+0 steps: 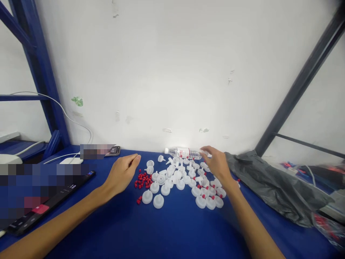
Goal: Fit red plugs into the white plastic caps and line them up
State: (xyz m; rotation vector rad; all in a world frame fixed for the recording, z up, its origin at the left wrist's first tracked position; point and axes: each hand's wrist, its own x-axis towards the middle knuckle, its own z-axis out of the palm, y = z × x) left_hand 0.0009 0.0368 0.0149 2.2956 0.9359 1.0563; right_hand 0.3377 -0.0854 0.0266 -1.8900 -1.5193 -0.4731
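Note:
Several white plastic caps (172, 178) lie scattered on the blue table (167, 230), some with red plugs fitted. A small heap of loose red plugs (142, 180) sits at their left. My left hand (122, 174) hovers just left of the red plugs, fingers stretched out and loosely together, holding nothing. My right hand (217, 165) is over the right side of the caps, fingers slightly curled and apart, blurred at the tips, with nothing visible in it. A clear water bottle (184, 153) lies on its side by the wall behind the caps.
A grey plastic bag (272, 183) lies at the right. A dark tablet-like device (51, 201) rests at the left front, a phone (113, 151) and white cables behind it. Blue shelf posts (40, 72) stand left, a dark diagonal bar (299, 86) right.

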